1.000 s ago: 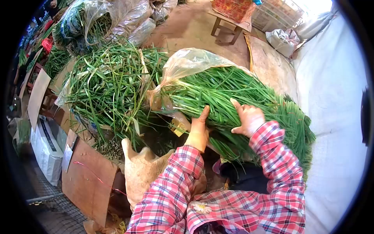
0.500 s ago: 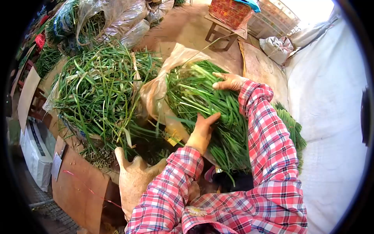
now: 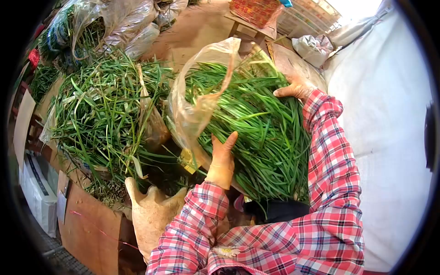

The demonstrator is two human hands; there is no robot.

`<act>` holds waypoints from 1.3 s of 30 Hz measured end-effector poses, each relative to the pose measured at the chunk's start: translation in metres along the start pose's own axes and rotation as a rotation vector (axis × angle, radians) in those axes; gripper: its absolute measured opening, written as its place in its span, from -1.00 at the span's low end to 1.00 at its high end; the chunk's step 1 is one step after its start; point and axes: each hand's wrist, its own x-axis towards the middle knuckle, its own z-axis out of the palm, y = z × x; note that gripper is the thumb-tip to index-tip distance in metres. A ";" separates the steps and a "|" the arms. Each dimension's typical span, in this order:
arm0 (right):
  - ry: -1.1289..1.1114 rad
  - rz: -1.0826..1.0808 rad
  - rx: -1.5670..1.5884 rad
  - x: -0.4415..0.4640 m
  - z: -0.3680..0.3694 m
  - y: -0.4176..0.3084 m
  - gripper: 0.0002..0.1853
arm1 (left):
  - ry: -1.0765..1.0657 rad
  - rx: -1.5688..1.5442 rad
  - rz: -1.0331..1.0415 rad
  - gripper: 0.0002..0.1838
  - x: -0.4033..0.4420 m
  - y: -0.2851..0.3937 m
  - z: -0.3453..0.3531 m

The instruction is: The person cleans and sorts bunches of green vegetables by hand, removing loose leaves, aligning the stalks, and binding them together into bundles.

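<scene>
A large loose heap of chives (image 3: 261, 123), long flat green leaves, lies between my two hands. My left hand (image 3: 222, 158) holds its near left side, thumb up, with the fingers hidden by the leaves and bag. At the far right edge, my right hand (image 3: 297, 88) grips the heap with its thumb over the top; its other fingers are out of sight. A clear plastic bag (image 3: 183, 98) stands open along the heap's left side, its rim raised. Near my left hand is a yellow tag (image 3: 188, 160).
Another, messier pile of green leaves (image 3: 105, 105) is on the left. A pale pronged object (image 3: 153, 215) stands by my left sleeve. Brown board (image 3: 89, 224) and a white box (image 3: 39, 197) lie lower left. White sheeting (image 3: 380, 137) hangs right; a low table (image 3: 250, 27) stands behind.
My right hand has moved outward to the far right edge of the chives. My left hand has shifted left. The heap looks wider and the bag's rim stands higher; the view has shifted slightly.
</scene>
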 end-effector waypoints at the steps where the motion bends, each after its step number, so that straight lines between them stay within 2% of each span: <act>1: 0.008 0.003 0.001 -0.006 -0.002 0.003 -0.37 | -0.008 0.000 0.017 0.27 -0.006 -0.001 0.003; 3: 0.038 0.029 -0.145 -0.015 -0.006 0.008 -0.38 | -0.016 -0.041 0.000 0.24 -0.013 0.012 0.015; 5: -0.099 -0.031 -0.278 -0.021 0.002 0.013 -0.34 | -0.056 -0.102 -0.014 0.12 -0.005 0.018 0.020; 7: -0.135 -0.029 -0.383 -0.024 0.014 0.008 -0.31 | 0.050 0.058 0.011 0.03 0.004 0.017 0.032; 8: -0.038 -0.003 -0.566 -0.022 0.021 0.004 -0.24 | 0.049 0.061 0.014 0.03 0.005 0.018 0.038; 9: -0.035 -0.006 -0.565 -0.021 0.030 0.001 -0.24 | 0.053 0.034 0.044 -0.02 0.005 0.019 0.044; 11: 0.012 -0.124 -0.449 -0.018 0.050 -0.003 -0.11 | 0.056 0.007 0.082 -0.08 0.013 0.012 0.045; 13: 0.002 -0.050 -0.815 -0.008 0.070 -0.005 0.15 | -0.069 0.116 0.200 -0.18 0.036 -0.010 0.028; 14: -0.021 -0.063 -0.974 -0.002 0.083 -0.007 0.22 | -0.025 0.136 0.256 -0.24 0.030 -0.008 0.035; 15: -0.095 0.097 -1.060 0.000 0.097 -0.021 0.24 | -0.014 0.210 0.321 -0.20 0.024 -0.003 0.041; 17: -0.011 0.062 -1.064 0.021 0.108 -0.016 0.29 | 0.078 0.293 0.271 -0.07 0.008 0.008 0.050; 18: 0.011 0.066 -1.102 0.027 0.111 -0.015 0.35 | 0.083 0.292 0.269 -0.07 0.019 0.000 0.040; 20: -0.005 0.110 -1.062 0.043 0.117 -0.007 0.32 | 0.027 0.408 0.264 0.06 0.037 -0.009 0.011; 21: -0.025 0.153 -1.024 0.051 0.110 0.004 0.28 | 0.025 0.408 0.251 0.06 0.038 -0.015 0.006; 23: -0.021 0.116 -1.005 0.058 0.103 0.010 0.16 | 0.180 0.614 0.292 0.10 0.022 -0.002 -0.001; 24: -0.016 0.083 -0.977 0.058 0.096 0.008 0.07 | 0.249 0.692 0.258 0.00 0.002 0.018 0.007; 25: -0.007 0.050 -0.949 0.056 0.086 0.007 -0.02 | 0.248 0.690 0.259 0.00 0.002 0.021 0.001; 27: -0.072 -0.107 -0.534 0.041 0.062 0.004 -0.21 | 0.197 0.859 0.871 -0.14 0.002 0.024 -0.001; 28: -0.080 -0.080 -0.416 0.028 0.051 -0.005 -0.27 | 0.144 0.866 0.944 -0.25 -0.001 0.027 0.006; 29: -0.082 -0.054 -0.367 0.022 0.041 -0.009 -0.27 | 0.135 0.859 0.941 -0.25 -0.001 0.029 0.012; 31: -0.087 -0.084 -0.268 0.020 0.020 0.002 -0.22 | 0.034 1.092 1.109 -0.34 0.002 0.033 0.024; 33: -0.004 -0.124 -0.247 0.034 0.000 0.024 0.00 | 0.047 1.096 1.114 -0.40 0.000 0.038 0.034; 35: -0.063 -0.116 0.010 0.025 -0.019 0.028 0.07 | 0.076 1.350 1.103 -0.40 -0.001 0.042 0.037; 36: -0.093 -0.152 0.083 0.018 -0.019 0.024 -0.01 | 0.040 1.393 1.070 -0.41 -0.002 0.042 0.039; 37: -0.093 -0.148 0.089 0.010 -0.018 0.018 -0.01 | 0.037 1.397 1.065 -0.41 -0.001 0.039 0.043; 39: -0.130 -0.151 0.199 -0.008 -0.012 0.005 -0.15 | -0.123 1.707 0.908 -0.42 0.007 0.033 0.054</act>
